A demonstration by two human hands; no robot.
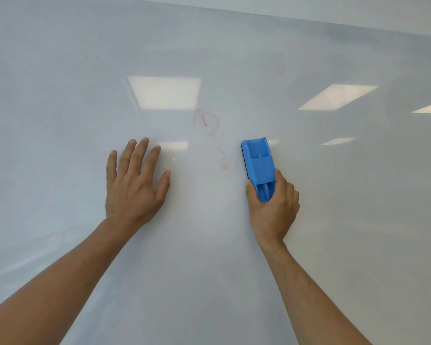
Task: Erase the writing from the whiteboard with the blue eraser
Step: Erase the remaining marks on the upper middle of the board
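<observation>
left hand (135, 183): flat, fingers spread | right hand (271, 207): grip closed, arm extended

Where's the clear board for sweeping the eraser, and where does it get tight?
Bare board lies right of the blue eraser, above the red marks up to the board's top edge, and below both hands. It is tight in the middle: the faint marks sit in the gap between the flat left hand and the right hand gripping the eraser on the whiteboard.
</observation>
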